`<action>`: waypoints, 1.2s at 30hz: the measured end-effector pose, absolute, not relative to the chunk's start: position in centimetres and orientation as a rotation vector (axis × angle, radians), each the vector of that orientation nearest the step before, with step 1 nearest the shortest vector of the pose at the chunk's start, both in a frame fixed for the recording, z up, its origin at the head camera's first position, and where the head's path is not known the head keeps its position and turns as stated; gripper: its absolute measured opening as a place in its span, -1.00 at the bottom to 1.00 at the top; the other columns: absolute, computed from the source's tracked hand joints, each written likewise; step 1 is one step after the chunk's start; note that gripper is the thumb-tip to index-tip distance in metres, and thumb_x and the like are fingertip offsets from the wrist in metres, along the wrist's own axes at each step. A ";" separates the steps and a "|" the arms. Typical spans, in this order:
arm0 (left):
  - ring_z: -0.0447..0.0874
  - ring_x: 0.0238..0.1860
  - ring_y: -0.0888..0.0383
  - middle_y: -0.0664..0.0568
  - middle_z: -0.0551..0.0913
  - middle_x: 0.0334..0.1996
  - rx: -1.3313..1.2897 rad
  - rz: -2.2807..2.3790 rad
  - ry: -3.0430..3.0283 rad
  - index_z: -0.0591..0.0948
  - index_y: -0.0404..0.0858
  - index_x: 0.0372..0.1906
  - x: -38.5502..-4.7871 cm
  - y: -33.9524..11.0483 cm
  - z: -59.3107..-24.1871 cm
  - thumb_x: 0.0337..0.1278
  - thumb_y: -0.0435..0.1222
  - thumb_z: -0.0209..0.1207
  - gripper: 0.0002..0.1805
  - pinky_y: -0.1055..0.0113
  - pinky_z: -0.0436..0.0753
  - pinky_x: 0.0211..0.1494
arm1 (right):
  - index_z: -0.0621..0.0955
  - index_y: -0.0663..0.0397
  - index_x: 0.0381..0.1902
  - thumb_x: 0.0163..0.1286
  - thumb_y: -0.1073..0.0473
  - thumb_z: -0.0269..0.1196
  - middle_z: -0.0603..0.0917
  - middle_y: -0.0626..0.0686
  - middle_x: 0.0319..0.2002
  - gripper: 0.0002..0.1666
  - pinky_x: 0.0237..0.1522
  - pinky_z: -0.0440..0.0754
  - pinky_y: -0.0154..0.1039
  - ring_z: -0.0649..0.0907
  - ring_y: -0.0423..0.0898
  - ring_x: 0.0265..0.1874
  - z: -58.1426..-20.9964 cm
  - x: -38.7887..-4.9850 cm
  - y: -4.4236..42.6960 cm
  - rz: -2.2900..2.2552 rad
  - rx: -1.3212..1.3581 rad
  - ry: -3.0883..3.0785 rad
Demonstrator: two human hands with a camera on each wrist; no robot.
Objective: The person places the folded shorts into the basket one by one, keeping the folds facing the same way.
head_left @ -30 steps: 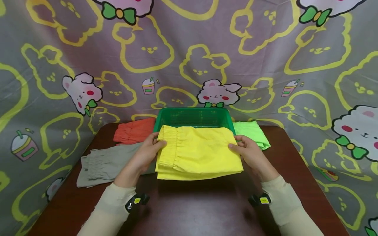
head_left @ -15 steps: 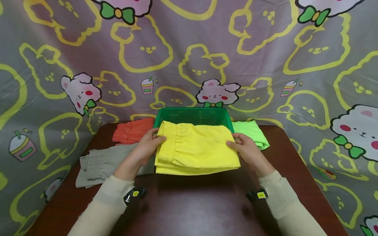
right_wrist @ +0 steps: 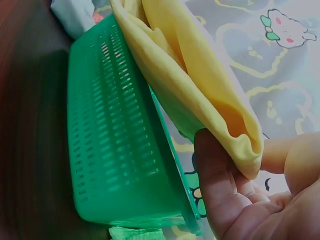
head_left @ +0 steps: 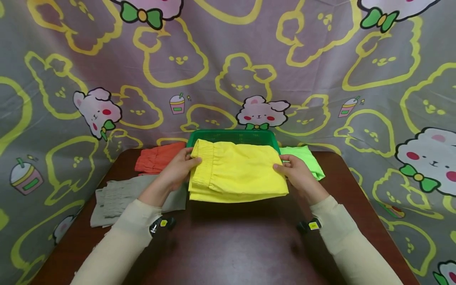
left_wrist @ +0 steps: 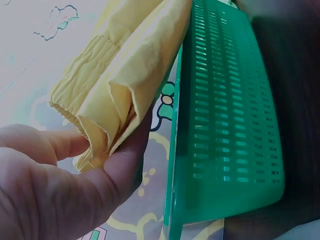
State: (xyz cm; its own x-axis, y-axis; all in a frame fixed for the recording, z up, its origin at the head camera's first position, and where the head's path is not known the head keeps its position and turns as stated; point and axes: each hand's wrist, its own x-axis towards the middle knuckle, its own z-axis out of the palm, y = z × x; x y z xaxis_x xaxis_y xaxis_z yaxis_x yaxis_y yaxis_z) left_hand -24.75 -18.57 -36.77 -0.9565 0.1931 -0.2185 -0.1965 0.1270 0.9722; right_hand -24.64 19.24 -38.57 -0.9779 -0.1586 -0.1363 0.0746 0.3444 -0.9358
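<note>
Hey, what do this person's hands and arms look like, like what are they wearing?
The left hand and right hand are ungloved. Both arms wear long, cream-coloured sleeves. A small black device with a yellow patch sits near each sleeve's end; the left one also shows white marks. No cables show.

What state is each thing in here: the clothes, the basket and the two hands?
Yellow garment: folded, held up off the table
Left hand: gripping its gathered waistband end
Right hand: gripping its opposite end
Green basket: upright, inside partly hidden
Red garment: folded, lying flat
Grey garment: folded, lying flat
Lime green garment: folded, partly hidden
</note>
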 end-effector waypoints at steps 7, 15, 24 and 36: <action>0.67 0.01 -0.02 -0.23 0.39 0.32 -0.013 1.913 2.113 -0.07 -0.15 0.62 -25.7 -18.6 -36.4 0.60 -0.17 0.00 -0.27 0.09 0.75 -0.09 | 0.26 0.18 0.52 0.54 0.01 0.23 0.56 0.24 0.14 -0.25 -0.18 0.76 -0.14 0.73 -0.10 -0.24 -38.0 -25.5 19.0 -1.694 -0.011 2.357; 0.60 0.12 -0.04 -0.20 0.42 0.34 -0.061 1.932 2.131 0.05 -0.18 0.60 -26.7 -18.7 -36.0 0.56 -0.18 0.07 -0.30 0.14 0.73 -0.03 | 0.23 0.20 0.53 0.55 0.03 0.22 0.59 0.24 0.08 -0.24 -0.19 0.78 -0.10 0.75 -0.10 -0.26 -37.8 -26.8 18.9 -1.689 -0.028 2.339; 0.62 0.11 -0.05 -0.20 0.44 0.33 -0.059 1.958 2.132 0.11 -0.21 0.59 -28.3 -18.8 -35.8 0.55 -0.20 0.08 -0.32 0.16 0.74 -0.06 | 0.22 0.24 0.53 0.56 0.06 0.20 0.56 0.27 0.18 -0.25 -0.20 0.78 -0.08 0.75 -0.11 -0.27 -37.2 -27.8 18.5 -1.691 0.013 2.337; 0.62 0.09 -0.02 -0.19 0.46 0.32 -0.133 1.904 2.155 0.15 -0.21 0.59 -29.6 -18.5 -34.9 0.57 -0.23 0.05 -0.36 0.15 0.74 -0.06 | 0.18 0.16 0.58 0.57 0.04 0.19 0.55 0.26 0.22 -0.22 -0.14 0.77 -0.04 0.76 -0.09 -0.24 -36.3 -29.0 18.1 -1.709 0.031 2.293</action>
